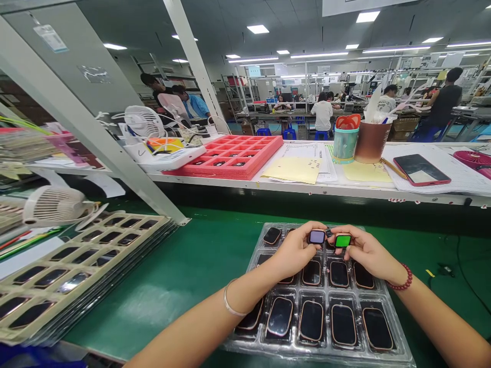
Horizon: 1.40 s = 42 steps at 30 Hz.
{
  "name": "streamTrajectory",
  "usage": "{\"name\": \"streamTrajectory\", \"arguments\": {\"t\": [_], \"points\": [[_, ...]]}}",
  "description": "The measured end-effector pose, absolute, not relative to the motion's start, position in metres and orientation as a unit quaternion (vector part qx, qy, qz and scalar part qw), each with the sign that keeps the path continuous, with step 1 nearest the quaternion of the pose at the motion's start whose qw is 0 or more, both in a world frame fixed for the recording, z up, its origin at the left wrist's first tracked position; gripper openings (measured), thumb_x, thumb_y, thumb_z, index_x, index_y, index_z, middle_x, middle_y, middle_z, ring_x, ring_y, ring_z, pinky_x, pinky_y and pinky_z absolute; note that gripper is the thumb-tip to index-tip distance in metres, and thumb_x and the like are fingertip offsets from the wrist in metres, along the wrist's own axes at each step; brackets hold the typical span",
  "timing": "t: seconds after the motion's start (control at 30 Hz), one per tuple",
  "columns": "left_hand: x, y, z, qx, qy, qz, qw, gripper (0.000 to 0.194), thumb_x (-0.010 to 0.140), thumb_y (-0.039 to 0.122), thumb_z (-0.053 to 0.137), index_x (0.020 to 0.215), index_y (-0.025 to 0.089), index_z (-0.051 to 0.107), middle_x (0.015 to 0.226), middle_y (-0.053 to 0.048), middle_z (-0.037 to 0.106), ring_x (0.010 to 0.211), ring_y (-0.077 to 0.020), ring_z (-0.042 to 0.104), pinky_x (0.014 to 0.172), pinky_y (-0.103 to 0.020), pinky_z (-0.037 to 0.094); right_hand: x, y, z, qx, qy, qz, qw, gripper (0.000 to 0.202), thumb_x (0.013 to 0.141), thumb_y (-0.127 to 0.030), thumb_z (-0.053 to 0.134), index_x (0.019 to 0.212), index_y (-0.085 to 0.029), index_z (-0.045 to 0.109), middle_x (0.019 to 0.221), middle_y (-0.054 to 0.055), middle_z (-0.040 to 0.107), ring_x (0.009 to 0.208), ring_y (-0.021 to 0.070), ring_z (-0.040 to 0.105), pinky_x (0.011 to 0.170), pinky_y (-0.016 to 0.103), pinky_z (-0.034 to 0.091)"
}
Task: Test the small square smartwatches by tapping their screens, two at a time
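My left hand [297, 251] is closed on a smartwatch [317, 236] whose screen glows pale lilac. Close beside it, my right hand [367, 250] grips a second smartwatch [342, 240] with a bright green screen. Both are held upright above the back half of a clear plastic tray [401, 335]. Rows of dark-screened watch bodies with gold rims lie in the tray's pockets, among them one watch body [311, 320] in the front row. My forearms and hands hide some of the pockets. A small dark piece shows between the two held watches.
To the left, a stack of beige trays [82, 276] holds more dark watch bodies, with a white fan [53, 204] behind. On the raised shelf [230, 183] are a red compartment tray [245, 153], papers, cups and a phone [422, 168]. A slanted white post [95, 112] rises at left; cables lie right.
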<state>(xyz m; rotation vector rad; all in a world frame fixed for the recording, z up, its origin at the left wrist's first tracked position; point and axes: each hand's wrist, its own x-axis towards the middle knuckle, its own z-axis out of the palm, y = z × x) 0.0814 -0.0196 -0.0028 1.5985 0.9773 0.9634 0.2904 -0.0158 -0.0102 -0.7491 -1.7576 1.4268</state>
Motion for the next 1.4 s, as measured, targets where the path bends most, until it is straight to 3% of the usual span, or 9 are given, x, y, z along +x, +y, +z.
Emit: {"name": "streamTrajectory", "arguments": {"t": [0.23, 0.67, 1.03, 1.4], "points": [[0.081, -0.022, 0.003, 0.659, 0.403, 0.396, 0.496, 0.032, 0.074, 0.011, 0.050, 0.104, 0.016, 0.056, 0.103, -0.007, 0.060, 0.084, -0.0156, 0.059, 0.074, -0.028, 0.050, 0.290, -0.017, -0.008, -0.299, -0.684, 0.557, 0.364, 0.040, 0.080, -0.008, 0.046, 0.117, -0.022, 0.053, 0.110, 0.007, 0.061, 0.085, 0.0148, 0.063, 0.066, 0.026, 0.052], [0.080, -0.023, 0.004, 0.690, 0.441, 0.378, 0.432, 0.034, 0.075, 0.011, 0.049, 0.107, 0.017, 0.057, 0.093, -0.005, 0.063, 0.071, -0.0129, 0.058, 0.064, -0.025, 0.047, 0.290, -0.017, -0.007, -0.318, -0.684, 0.547, 0.363, 0.034, 0.085, -0.014, 0.046, 0.119, -0.020, 0.051, 0.109, 0.009, 0.063, 0.080, 0.0147, 0.064, 0.065, 0.027, 0.052], [0.080, -0.023, 0.003, 0.676, 0.435, 0.390, 0.450, 0.036, 0.073, 0.012, 0.052, 0.108, 0.018, 0.056, 0.089, -0.004, 0.064, 0.071, -0.0137, 0.058, 0.065, -0.026, 0.047, 0.289, -0.018, -0.005, -0.320, -0.690, 0.540, 0.360, 0.035, 0.084, -0.015, 0.049, 0.119, -0.020, 0.051, 0.108, 0.009, 0.063, 0.081, 0.0162, 0.065, 0.067, 0.029, 0.053], [0.081, -0.024, 0.011, 0.653, 0.431, 0.388, 0.487, 0.024, 0.078, 0.028, 0.057, 0.097, 0.014, 0.058, 0.083, -0.005, 0.063, 0.069, -0.0138, 0.056, 0.064, -0.027, 0.048, 0.289, -0.015, -0.005, -0.302, -0.681, 0.553, 0.373, 0.027, 0.087, -0.021, 0.049, 0.113, -0.018, 0.056, 0.101, 0.007, 0.065, 0.074, 0.0134, 0.064, 0.060, 0.024, 0.052]]}}
